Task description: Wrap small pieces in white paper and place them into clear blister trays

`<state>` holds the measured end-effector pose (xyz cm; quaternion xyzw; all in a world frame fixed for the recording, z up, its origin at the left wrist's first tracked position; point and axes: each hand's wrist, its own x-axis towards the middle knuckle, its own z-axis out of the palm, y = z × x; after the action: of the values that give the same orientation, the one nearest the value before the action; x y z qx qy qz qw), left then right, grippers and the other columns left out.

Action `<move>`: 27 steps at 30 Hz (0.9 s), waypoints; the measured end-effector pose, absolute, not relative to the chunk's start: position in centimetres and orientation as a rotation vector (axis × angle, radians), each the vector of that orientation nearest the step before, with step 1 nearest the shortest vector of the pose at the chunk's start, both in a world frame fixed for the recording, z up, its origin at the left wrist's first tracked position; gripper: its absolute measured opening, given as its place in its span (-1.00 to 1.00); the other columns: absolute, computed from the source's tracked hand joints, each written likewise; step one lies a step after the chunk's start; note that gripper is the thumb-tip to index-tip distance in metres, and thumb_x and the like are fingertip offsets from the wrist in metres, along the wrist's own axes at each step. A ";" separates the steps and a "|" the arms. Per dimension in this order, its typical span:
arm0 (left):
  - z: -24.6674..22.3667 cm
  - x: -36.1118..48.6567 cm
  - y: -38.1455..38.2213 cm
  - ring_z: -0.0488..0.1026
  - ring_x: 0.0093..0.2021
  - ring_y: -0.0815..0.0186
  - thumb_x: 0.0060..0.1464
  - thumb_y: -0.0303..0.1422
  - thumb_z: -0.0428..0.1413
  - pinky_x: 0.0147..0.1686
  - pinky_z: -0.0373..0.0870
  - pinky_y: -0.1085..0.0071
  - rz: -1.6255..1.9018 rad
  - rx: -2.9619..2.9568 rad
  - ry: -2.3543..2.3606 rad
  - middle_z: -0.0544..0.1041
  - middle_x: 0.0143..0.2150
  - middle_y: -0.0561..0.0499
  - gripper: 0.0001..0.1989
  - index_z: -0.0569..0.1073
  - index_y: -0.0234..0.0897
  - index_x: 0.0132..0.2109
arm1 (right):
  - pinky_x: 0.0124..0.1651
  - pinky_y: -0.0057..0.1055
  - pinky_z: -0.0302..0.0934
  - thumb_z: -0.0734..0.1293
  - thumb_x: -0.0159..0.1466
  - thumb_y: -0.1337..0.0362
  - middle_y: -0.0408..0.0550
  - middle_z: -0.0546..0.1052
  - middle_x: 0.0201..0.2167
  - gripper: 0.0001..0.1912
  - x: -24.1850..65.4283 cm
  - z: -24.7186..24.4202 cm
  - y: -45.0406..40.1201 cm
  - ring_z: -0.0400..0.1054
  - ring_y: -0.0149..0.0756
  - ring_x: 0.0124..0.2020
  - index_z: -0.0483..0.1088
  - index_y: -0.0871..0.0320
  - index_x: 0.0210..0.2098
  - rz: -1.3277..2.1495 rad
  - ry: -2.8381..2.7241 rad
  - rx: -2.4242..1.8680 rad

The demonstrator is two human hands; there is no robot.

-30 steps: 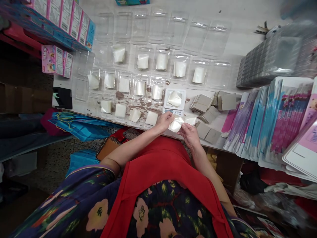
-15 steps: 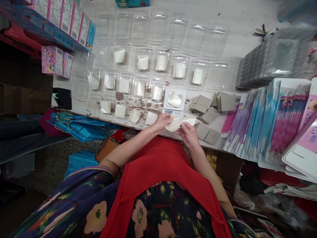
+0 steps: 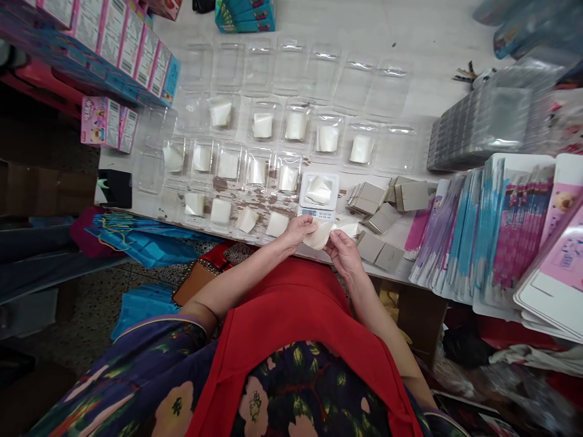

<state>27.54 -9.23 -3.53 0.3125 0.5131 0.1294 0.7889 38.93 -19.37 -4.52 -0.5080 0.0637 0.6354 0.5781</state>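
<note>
Between my two hands, at the table's front edge, is a pale cream sheet. My left hand pinches its left side, and my right hand pinches its right side. Just beyond them a small white scale carries a folded cream piece. Another pale piece lies beside my right hand. To the left, several folded cream pieces lie in a row on the table. Behind these, clear plastic trays stand in rows, many with a cream piece inside.
Grey card pieces lie right of the scale. Further right are upright printed cards and stacked clear trays. Pink boxes stand at the left, near a black box. A teal box is at the back.
The view has shifted slightly, so the table's items appear a little lower. Both hands still hold the sheet, which now looks more bunched between them.
</note>
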 end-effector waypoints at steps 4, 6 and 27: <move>-3.9 27.4 -9.3 0.31 -0.56 0.46 -0.27 -0.26 0.29 -0.52 0.17 0.52 0.263 0.649 1.103 0.45 -0.55 0.10 -0.69 0.37 -0.35 -0.42 | -0.40 -0.53 0.29 0.58 -0.13 0.11 -0.26 0.50 -0.55 -0.66 38.8 -4.8 -19.4 0.36 -0.48 -0.50 0.42 0.11 -0.51 1.491 0.165 -1.173; -4.0 27.4 -9.4 0.29 -0.57 0.47 -0.27 -0.25 0.28 -0.52 0.16 0.53 0.269 0.646 1.102 0.44 -0.56 0.10 -0.69 0.37 -0.35 -0.43 | -0.39 -0.52 0.29 0.58 -0.13 0.11 -0.26 0.51 -0.54 -0.65 38.8 -4.9 -19.4 0.36 -0.48 -0.50 0.41 0.11 -0.51 1.491 0.170 -1.173; -4.0 27.5 -9.7 0.25 -0.57 0.47 -0.30 -0.24 0.28 -0.51 0.12 0.52 0.298 0.686 1.144 0.40 -0.58 0.12 -0.67 0.34 -0.33 -0.45 | -0.36 -0.48 0.31 0.58 -0.13 0.08 -0.26 0.50 -0.54 -0.64 38.4 -5.1 -19.5 0.34 -0.47 -0.51 0.40 0.09 -0.50 1.477 0.163 -1.194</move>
<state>27.48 -9.71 -3.96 0.3171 0.5286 0.1376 0.7753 38.45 -19.45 -5.07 -0.5105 0.0696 0.6316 0.5794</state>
